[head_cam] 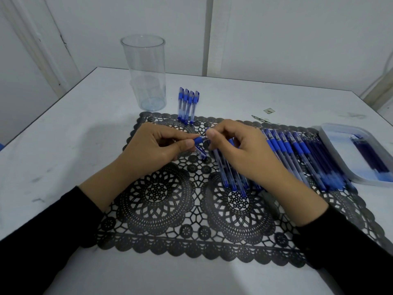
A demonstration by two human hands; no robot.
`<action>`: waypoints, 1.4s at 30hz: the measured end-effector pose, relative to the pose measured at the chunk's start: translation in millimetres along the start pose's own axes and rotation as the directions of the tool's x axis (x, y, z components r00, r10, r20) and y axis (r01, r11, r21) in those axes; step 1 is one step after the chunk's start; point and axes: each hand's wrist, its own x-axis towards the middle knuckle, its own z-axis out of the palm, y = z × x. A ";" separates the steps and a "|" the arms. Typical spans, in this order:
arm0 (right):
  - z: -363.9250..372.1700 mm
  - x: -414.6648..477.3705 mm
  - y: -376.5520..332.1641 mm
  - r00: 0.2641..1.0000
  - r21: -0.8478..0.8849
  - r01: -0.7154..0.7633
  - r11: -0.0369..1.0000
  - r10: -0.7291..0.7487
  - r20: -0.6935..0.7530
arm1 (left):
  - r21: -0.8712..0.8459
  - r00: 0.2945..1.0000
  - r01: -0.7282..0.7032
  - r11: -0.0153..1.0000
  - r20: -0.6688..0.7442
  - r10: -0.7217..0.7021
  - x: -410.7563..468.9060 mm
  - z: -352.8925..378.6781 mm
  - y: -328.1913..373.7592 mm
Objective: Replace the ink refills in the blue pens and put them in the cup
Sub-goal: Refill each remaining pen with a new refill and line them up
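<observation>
Item in work: a blue grip section [199, 139] of a pen, held above the placemat [170, 211] at centre. Its long axis runs roughly left to right, the right end slightly farther from the person. A clear piece [201, 153] with a blue end projects from under the left thumb, pointing down and right. Whether the two are joined cannot be told.

The left hand [157, 150] is curled, thumb and forefinger pinching the left end of the blue grip section. The right hand [240, 152] is also curled, its thumb and forefinger pinching the right end; the other fingers are bent over some loose pens [230, 179] lying on the placemat, with contact unclear. Both arms wear black sleeves [42, 241].

Four pens [188, 105] lie side by side near the cup [144, 71], caps away from the person, their near ends on the placemat edge. The cup is clear, tall and upright at the far left. A row of pens [297, 160] lies parallel on the placemat to the right. Just beside it, a pale tray [331, 133] holds dark refills [370, 162]. A grey object [270, 202] lies under the right wrist.

The placemat is black openwork lace on a white, scuffed table [63, 145]. The walls [297, 39] behind are white.
</observation>
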 end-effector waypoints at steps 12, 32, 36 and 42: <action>-2.5 1.8 8.5 0.995 0.203 -0.071 0.977 0.055 0.086 | 0.049 1.000 0.000 0.999 0.025 -0.001 1.3 -1.4 -4.4; -0.4 1.9 7.0 0.999 0.129 -0.047 0.990 0.044 0.029 | 0.067 1.000 0.002 0.998 0.027 -0.004 1.5 -3.1 -5.5; -2.5 2.6 11.6 0.999 0.095 -0.047 0.994 0.047 0.002 | 0.076 1.000 0.010 0.997 0.025 -0.012 1.7 -3.1 -4.9; -3.0 6.0 18.4 0.991 0.176 -0.116 0.977 0.127 -0.051 | 0.099 0.999 0.038 0.994 0.006 -0.039 3.0 -6.7 -8.2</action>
